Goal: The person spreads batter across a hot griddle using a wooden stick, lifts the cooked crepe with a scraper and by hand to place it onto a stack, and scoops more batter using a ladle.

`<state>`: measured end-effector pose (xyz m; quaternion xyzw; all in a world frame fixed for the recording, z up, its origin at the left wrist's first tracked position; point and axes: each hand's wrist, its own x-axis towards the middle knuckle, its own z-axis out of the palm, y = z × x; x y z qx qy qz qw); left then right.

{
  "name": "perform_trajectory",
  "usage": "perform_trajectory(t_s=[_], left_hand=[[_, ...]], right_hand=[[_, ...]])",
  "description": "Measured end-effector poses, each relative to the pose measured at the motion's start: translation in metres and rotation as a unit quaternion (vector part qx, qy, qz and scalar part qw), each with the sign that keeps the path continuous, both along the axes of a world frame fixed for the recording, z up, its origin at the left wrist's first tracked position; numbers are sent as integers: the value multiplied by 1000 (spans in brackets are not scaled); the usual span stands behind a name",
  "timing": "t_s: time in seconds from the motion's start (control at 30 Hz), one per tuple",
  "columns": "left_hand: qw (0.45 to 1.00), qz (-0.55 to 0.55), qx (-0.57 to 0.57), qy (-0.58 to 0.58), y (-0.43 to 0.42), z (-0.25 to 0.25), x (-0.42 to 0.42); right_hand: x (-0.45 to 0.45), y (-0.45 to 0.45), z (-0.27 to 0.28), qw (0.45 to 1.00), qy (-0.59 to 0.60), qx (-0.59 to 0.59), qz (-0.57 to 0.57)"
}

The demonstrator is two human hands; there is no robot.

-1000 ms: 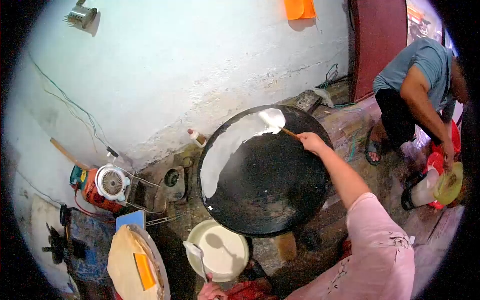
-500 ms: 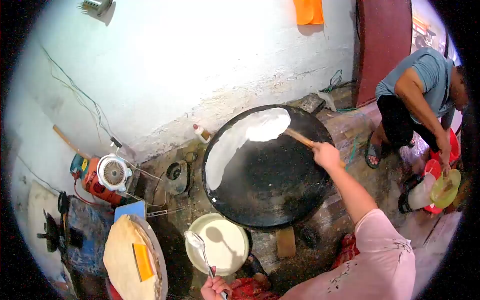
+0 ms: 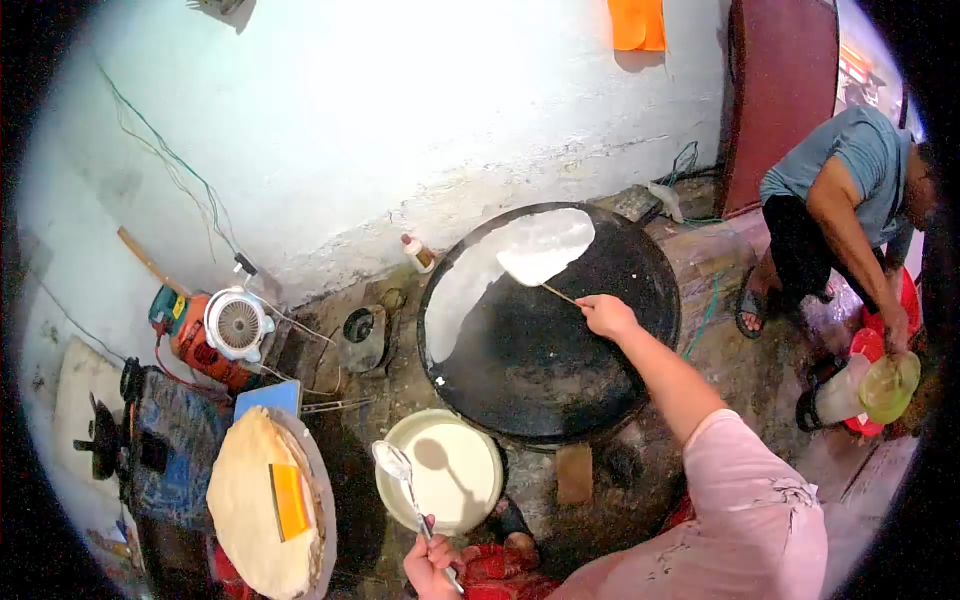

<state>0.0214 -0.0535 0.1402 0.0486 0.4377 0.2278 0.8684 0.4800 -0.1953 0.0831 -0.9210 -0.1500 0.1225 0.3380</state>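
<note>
My right hand point(image 3: 608, 318) is closed round the handle of a batter-coated spreader point(image 3: 535, 262), which rests on the large round black griddle point(image 3: 560, 350). White batter point(image 3: 465, 290) covers the griddle's left and upper part in a curved band. At the bottom, my left hand point(image 3: 432, 560) grips the handle of a metal ladle point(image 3: 393, 461). The ladle's bowl is over the left rim of a pale tub point(image 3: 392, 500) of white batter. Left of the tub lies a stack of thin round flatbreads point(image 3: 245, 500) with an orange scraper point(image 3: 289, 502) on top.
At the right, another person point(image 3: 850, 190) bends over a yellow-green bowl point(image 3: 889, 386) and red containers. A small bottle point(image 3: 418, 254) stands behind the griddle by the wall. A white round blower point(image 3: 239, 323) and loose wires are at the left.
The spreader has moved back left and toward me, widening the batter at the top. My right hand has shifted with it. My left hand still holds the ladle beside the tub.
</note>
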Motion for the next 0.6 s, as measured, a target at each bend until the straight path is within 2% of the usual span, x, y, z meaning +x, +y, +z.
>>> perform_trajectory(t_s=[0.07,0.1,0.13,0.2,0.27,0.33,0.37,0.43,0.47,0.53,0.6], left_hand=[[1000,19,-9,-17,0,5,4],[1000,16,-9,-14,2,4,0],[1000,19,-11,-15,3,2,-1],[999,35,27,15,0,6,-1],[999,35,25,0,7,-9,-10],[996,10,69,-46,12,-20,-18],[998,38,19,-52,12,-21,-20],[997,36,13,-62,11,-20,-19],[997,35,5,-73,12,-21,-20],[996,47,-2,-79,10,-27,-23],[993,36,-37,-108,10,-16,-20]], right_hand=[[-9,-19,15,998,11,-29,59],[-12,-32,24,999,9,-37,26],[-10,-47,14,998,-40,-37,-4],[-7,-59,1,988,-43,-12,-149],[-3,-46,-30,992,7,86,-94],[-21,-19,-30,998,-15,60,-16],[-24,-15,-24,998,-14,60,-16],[-25,-9,-9,998,9,42,38],[-29,-10,13,999,33,24,17],[-26,4,-3,999,-5,20,-37],[-36,18,-3,999,24,2,31]])
